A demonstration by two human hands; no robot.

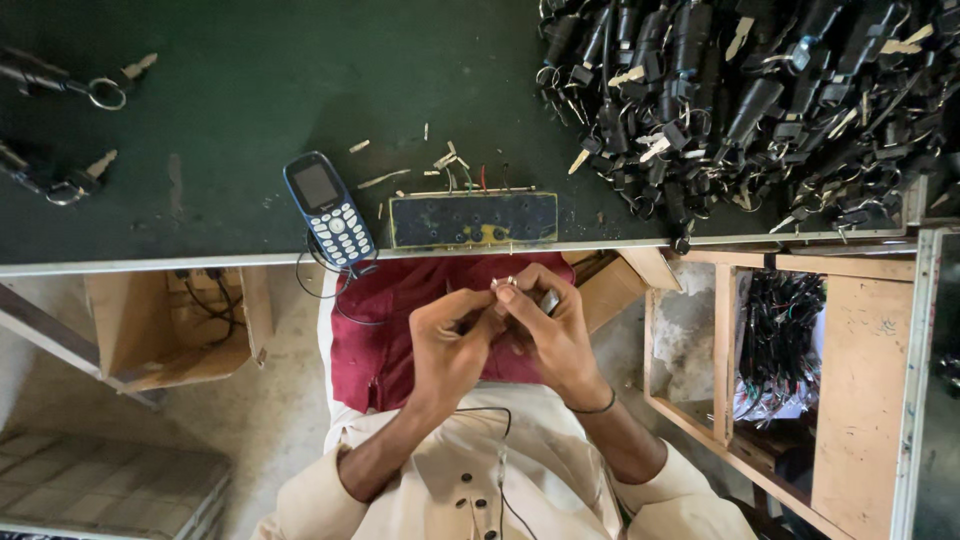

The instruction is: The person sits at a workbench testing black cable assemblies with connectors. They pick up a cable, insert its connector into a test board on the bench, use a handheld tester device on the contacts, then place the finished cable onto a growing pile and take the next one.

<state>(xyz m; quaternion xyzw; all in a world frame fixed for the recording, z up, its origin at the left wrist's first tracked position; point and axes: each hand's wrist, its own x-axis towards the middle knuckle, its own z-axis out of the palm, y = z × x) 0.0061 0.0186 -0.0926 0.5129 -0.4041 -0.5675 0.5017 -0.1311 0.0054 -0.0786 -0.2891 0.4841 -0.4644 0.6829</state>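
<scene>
Metal, small and shiny, the part (505, 284) is sitting mid-frame, both hands' fingers (478, 310) pinching it together. Black key locks (740, 100) are piling upper right on the green table (240, 100), waiting.

Open green bench top (250, 90) was left in the upper left and centre of the frame. The upper right was blocked by a heap of black key-and-lock parts (750, 100). Along the near edge, passage was narrowed by a blue keypad phone (329, 208) and a worn black block (473, 219)
</scene>
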